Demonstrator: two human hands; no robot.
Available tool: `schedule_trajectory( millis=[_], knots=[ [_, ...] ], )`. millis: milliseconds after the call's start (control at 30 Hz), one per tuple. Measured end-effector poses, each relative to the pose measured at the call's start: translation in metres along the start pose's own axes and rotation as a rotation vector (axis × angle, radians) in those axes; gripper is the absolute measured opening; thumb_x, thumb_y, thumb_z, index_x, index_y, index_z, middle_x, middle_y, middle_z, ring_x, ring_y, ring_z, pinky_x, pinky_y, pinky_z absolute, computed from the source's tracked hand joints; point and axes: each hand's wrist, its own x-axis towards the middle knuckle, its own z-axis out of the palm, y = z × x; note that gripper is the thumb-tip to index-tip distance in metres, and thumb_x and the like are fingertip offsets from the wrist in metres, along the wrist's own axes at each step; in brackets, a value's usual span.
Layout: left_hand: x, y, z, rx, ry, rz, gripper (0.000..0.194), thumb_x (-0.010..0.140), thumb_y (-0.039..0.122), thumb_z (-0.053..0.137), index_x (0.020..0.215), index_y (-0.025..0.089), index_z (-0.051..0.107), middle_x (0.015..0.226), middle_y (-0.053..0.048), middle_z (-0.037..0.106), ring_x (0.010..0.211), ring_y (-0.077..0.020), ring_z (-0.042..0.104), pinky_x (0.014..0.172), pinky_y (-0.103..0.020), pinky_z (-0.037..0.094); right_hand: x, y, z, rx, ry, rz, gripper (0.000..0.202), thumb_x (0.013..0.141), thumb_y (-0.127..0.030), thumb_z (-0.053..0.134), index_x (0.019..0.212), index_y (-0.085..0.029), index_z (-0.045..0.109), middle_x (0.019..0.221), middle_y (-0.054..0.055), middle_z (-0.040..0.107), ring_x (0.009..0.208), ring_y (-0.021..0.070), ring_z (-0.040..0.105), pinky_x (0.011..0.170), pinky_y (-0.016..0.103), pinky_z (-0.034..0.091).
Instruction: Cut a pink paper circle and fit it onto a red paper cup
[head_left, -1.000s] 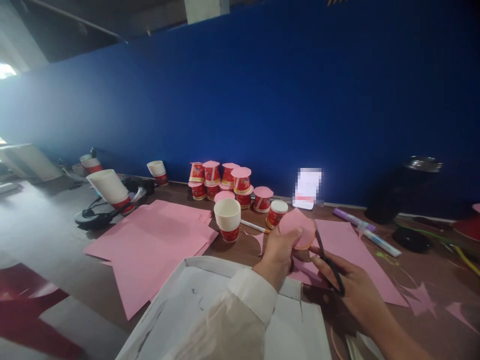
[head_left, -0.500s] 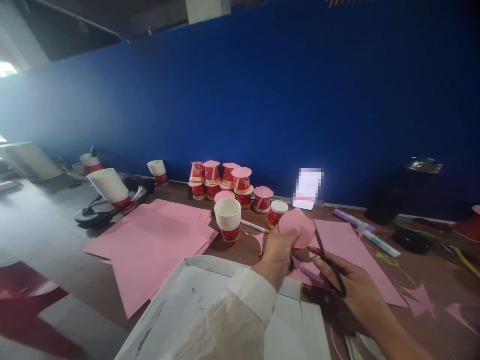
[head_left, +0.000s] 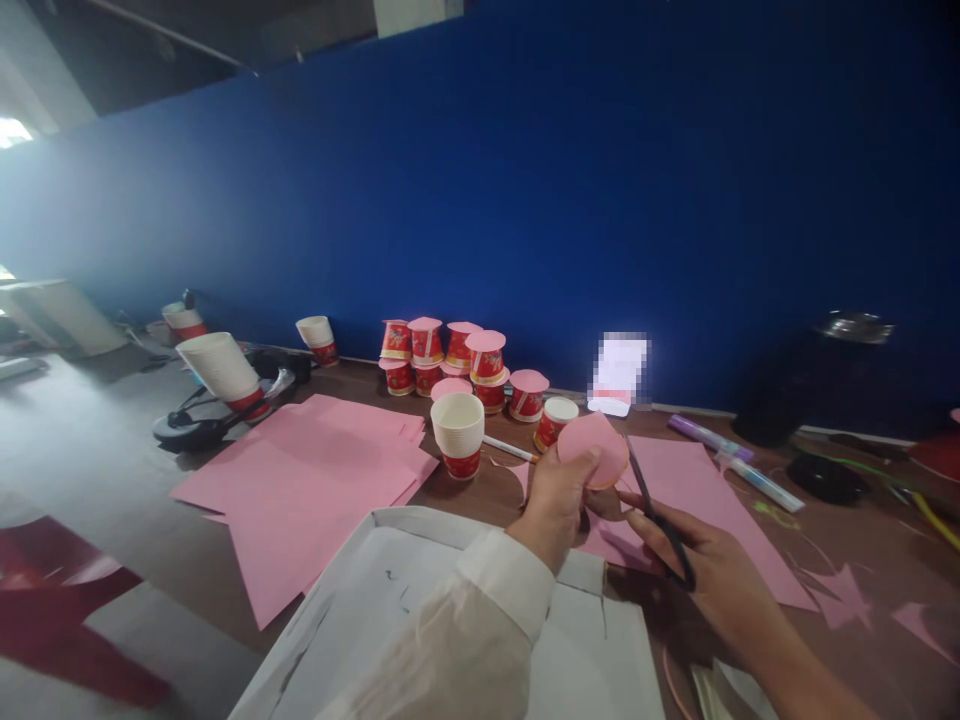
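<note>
My left hand (head_left: 553,500) holds a paper cup capped with a round pink paper disc (head_left: 594,448), thumb pressed on the disc's face. My right hand (head_left: 694,570) grips black scissors (head_left: 651,515) whose blades point up at the disc's right edge. Under both hands lies a pink paper sheet (head_left: 694,490) on the brown table. An open white and red paper cup (head_left: 458,433) stands just left of my left hand. A white cardboard box (head_left: 390,610) sits in front of me under my left sleeve.
A cluster of red cups with pink lids (head_left: 465,365) stands against the blue wall. A stack of pink sheets (head_left: 307,480) lies to the left, markers (head_left: 731,460) and pink scraps (head_left: 844,590) to the right. A black jar (head_left: 817,375) stands at the far right.
Almost nothing has moved; both hands keep their hold and the view has shifted slightly.
</note>
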Motion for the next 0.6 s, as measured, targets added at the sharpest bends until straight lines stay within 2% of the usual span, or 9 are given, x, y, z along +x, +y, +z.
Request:
schedule_trajectory(
  millis=[100,267,333,433,500,600],
  knots=[
    [-0.0005,0.0021,0.0003,0.004,-0.013,0.006,0.052,0.062,0.040,0.089,0.103,0.015,0.070,0.086,-0.008,0.073,0.076,-0.0199,0.068,0.076,-0.034,0.055,0.0018,0.0022,-0.0016,0.002,0.009,-0.027,0.052,0.069,-0.054,0.082,0.112,-0.023,0.086,0.104,0.008,0.082,0.054,0.0206,0.067,0.042,0.028,0.051],
    [-0.0015,0.0053,0.0011,0.005,0.009,0.041,0.048,0.060,0.037,0.092,0.098,0.017,0.071,0.089,-0.007,0.074,0.080,-0.0197,0.068,0.080,-0.034,0.055,0.0039,0.0039,-0.0034,-0.063,0.006,-0.082,0.048,0.073,-0.054,0.080,0.109,-0.023,0.087,0.073,0.004,0.078,0.062,0.0234,0.071,0.055,0.028,0.058],
    [-0.0011,0.0052,0.0011,0.000,0.013,0.026,0.046,0.061,0.037,0.091,0.097,0.017,0.071,0.088,-0.007,0.074,0.080,-0.0198,0.068,0.081,-0.034,0.055,0.0046,0.0043,-0.0043,-0.066,0.009,-0.076,0.048,0.072,-0.053,0.082,0.110,-0.023,0.086,0.080,0.004,0.081,0.070,0.0254,0.075,0.060,0.028,0.060],
    [0.0005,0.0034,0.0003,0.002,0.011,0.030,0.047,0.062,0.037,0.089,0.100,0.016,0.071,0.086,-0.007,0.073,0.081,-0.0203,0.068,0.080,-0.034,0.055,0.0061,0.0058,-0.0056,-0.041,-0.016,-0.046,0.047,0.070,-0.049,0.083,0.110,-0.025,0.086,0.102,0.005,0.083,0.080,0.0280,0.078,0.057,0.027,0.059],
    [0.0022,0.0017,-0.0009,0.000,0.007,0.050,0.047,0.062,0.036,0.088,0.102,0.015,0.072,0.089,-0.008,0.074,0.085,-0.0218,0.069,0.081,-0.035,0.056,0.0069,0.0074,-0.0064,-0.030,-0.045,-0.024,0.048,0.072,-0.049,0.082,0.113,-0.026,0.085,0.111,0.005,0.082,0.074,0.0270,0.077,0.049,0.026,0.056],
    [0.0046,-0.0006,-0.0025,-0.004,0.000,0.057,0.047,0.063,0.036,0.087,0.102,0.015,0.073,0.096,-0.011,0.076,0.092,-0.0244,0.071,0.083,-0.035,0.056,0.0072,0.0085,-0.0068,-0.030,-0.052,-0.018,0.048,0.071,-0.048,0.082,0.113,-0.026,0.085,0.112,0.005,0.082,0.070,0.0267,0.077,0.045,0.027,0.054]
  ],
)
